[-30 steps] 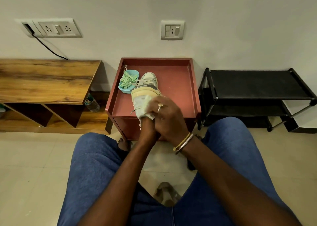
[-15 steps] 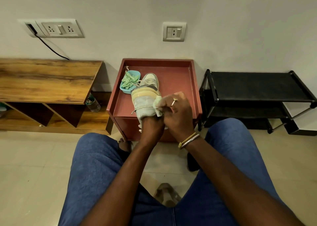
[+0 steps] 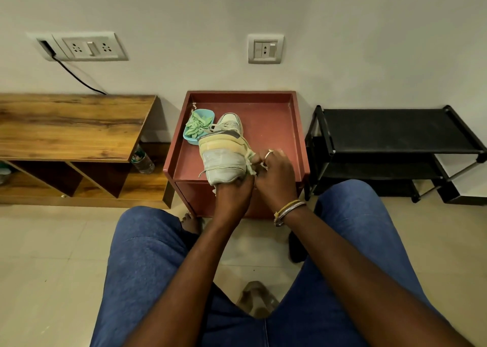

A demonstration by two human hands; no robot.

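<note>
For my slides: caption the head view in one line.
Left hand holds a sneaker over a red table; right hand presses a cloth to its side.

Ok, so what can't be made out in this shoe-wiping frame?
All in the head view:
- Pale cloth: mostly covered by the right hand, so its size is unclear.
- Left hand: its fingers are hidden behind the shoe heel, so how they grip cannot be told.
- Second shoe: largely hidden behind the held one.
- Green pieces in the blue bowl: too small to identify.
- Bottle label: too small to read.
</note>
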